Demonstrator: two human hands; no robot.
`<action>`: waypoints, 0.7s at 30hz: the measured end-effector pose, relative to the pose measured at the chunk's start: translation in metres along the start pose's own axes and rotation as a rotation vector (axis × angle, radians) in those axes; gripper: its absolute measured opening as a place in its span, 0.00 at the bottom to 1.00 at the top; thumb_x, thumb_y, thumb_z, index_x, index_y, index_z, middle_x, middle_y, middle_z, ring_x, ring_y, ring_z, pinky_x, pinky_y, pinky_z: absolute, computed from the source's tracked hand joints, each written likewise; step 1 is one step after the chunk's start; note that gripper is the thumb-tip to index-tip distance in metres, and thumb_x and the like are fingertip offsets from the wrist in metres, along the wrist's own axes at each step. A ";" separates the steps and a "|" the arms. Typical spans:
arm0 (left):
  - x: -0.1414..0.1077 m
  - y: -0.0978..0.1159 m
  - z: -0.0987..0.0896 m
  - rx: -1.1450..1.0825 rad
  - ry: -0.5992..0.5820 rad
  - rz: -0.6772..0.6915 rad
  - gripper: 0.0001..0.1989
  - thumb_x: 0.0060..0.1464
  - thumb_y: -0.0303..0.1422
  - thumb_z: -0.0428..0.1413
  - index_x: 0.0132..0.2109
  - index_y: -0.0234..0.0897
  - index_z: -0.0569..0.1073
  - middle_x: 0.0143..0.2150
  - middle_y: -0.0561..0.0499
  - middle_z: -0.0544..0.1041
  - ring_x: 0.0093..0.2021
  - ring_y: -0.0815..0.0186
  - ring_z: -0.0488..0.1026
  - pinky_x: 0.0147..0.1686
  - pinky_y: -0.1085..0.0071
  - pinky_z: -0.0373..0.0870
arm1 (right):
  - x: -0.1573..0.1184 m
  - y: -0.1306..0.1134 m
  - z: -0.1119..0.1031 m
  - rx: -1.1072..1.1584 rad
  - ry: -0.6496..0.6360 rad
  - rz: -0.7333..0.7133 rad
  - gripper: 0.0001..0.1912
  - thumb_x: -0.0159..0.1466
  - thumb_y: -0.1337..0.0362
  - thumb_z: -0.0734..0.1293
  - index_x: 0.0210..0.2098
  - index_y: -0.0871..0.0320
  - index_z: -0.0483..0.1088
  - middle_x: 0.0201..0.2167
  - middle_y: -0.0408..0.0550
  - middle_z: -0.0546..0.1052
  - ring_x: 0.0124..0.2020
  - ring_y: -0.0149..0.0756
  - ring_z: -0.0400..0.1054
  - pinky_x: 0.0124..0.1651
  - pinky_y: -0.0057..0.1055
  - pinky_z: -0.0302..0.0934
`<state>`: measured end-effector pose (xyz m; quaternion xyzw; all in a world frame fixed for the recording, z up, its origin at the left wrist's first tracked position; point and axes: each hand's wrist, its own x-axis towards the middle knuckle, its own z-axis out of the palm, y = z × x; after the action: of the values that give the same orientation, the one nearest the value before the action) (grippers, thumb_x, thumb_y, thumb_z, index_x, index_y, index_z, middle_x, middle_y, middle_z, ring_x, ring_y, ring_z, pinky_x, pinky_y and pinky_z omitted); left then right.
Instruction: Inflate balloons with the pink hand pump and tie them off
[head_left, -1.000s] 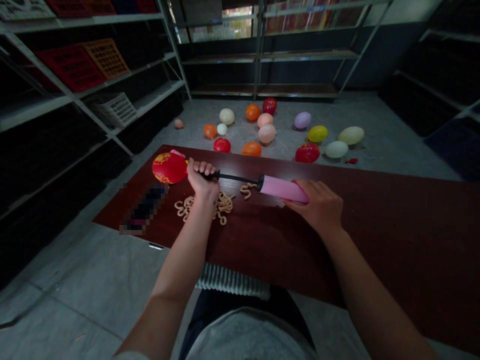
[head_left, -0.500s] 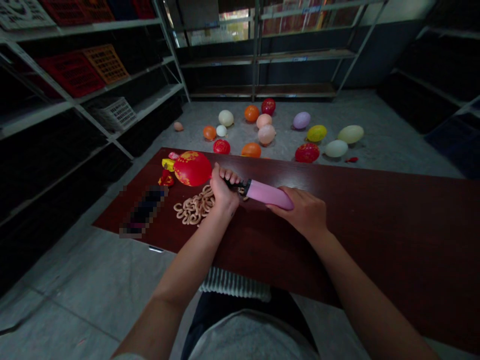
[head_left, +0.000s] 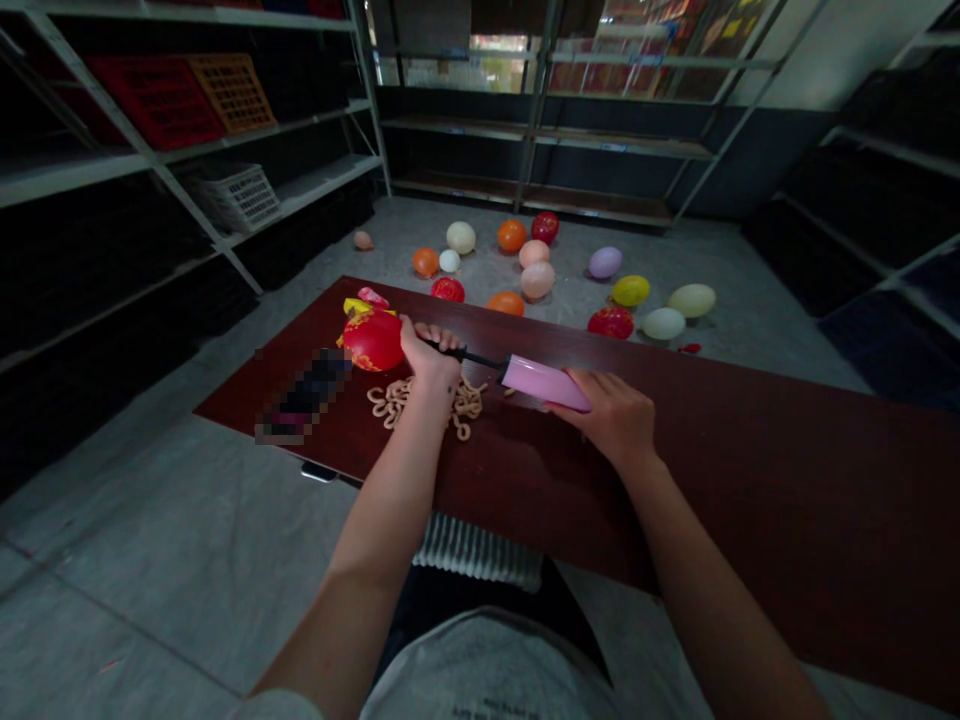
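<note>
A pink balloon pump (head_left: 546, 384) with a black rod is held slantwise between both my hands above the table. My left hand (head_left: 431, 352) is wrapped around the pump's black end, with the thumb up by the neck of a partly inflated red balloon (head_left: 373, 340) with gold print. Whether the fingers also pinch that neck cannot be seen. My right hand (head_left: 615, 412) grips the far end of the pink barrel. A stretch of black rod shows between the barrel and my left hand. Beneath my left wrist lies a heap of tan, curled long balloons (head_left: 466, 402), partly hidden.
The dark red table (head_left: 720, 480) bears a blurred-out flat object (head_left: 306, 395) and a limp yellow balloon (head_left: 360, 306) at its left. Inflated balloons, including a purple one (head_left: 604, 263), lie on the floor beyond. Metal shelves (head_left: 600, 140) with crates (head_left: 236, 195) stand around.
My left hand has moved left, away from the barrel, and more black rod now shows between them. The red balloon has shifted left with it. The view has turned slightly.
</note>
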<state>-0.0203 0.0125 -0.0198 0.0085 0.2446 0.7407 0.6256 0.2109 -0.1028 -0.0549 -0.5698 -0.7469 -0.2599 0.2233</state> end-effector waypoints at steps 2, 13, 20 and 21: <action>0.007 0.010 -0.003 -0.011 0.011 0.000 0.25 0.66 0.40 0.43 0.21 0.37 0.49 0.13 0.59 0.50 0.11 0.74 0.47 0.15 0.74 0.45 | -0.001 0.007 -0.002 -0.033 0.005 -0.023 0.28 0.62 0.41 0.63 0.49 0.56 0.74 0.39 0.48 0.81 0.37 0.38 0.73 0.36 0.31 0.57; 0.007 0.028 0.002 0.008 -0.131 0.078 0.24 0.67 0.36 0.43 0.23 0.37 0.47 0.15 0.59 0.48 0.13 0.76 0.48 0.16 0.75 0.48 | -0.009 0.031 -0.005 -0.041 0.067 0.033 0.26 0.62 0.46 0.66 0.54 0.55 0.71 0.47 0.49 0.79 0.44 0.41 0.71 0.45 0.33 0.61; -0.009 0.019 0.012 0.044 -0.202 0.150 0.24 0.67 0.36 0.45 0.22 0.37 0.47 0.15 0.59 0.48 0.13 0.76 0.48 0.16 0.75 0.49 | -0.012 0.027 -0.005 0.049 0.066 0.117 0.26 0.61 0.45 0.67 0.51 0.55 0.73 0.43 0.50 0.80 0.41 0.41 0.72 0.44 0.33 0.61; -0.011 0.018 0.014 0.049 -0.208 0.150 0.24 0.67 0.36 0.45 0.23 0.38 0.47 0.15 0.59 0.48 0.13 0.76 0.48 0.15 0.75 0.49 | -0.012 0.026 -0.006 0.051 0.064 0.120 0.26 0.61 0.44 0.67 0.50 0.55 0.73 0.42 0.50 0.80 0.40 0.40 0.72 0.43 0.33 0.61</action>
<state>-0.0299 0.0052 0.0021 0.1190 0.1953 0.7742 0.5902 0.2389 -0.1098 -0.0542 -0.5992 -0.7101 -0.2451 0.2768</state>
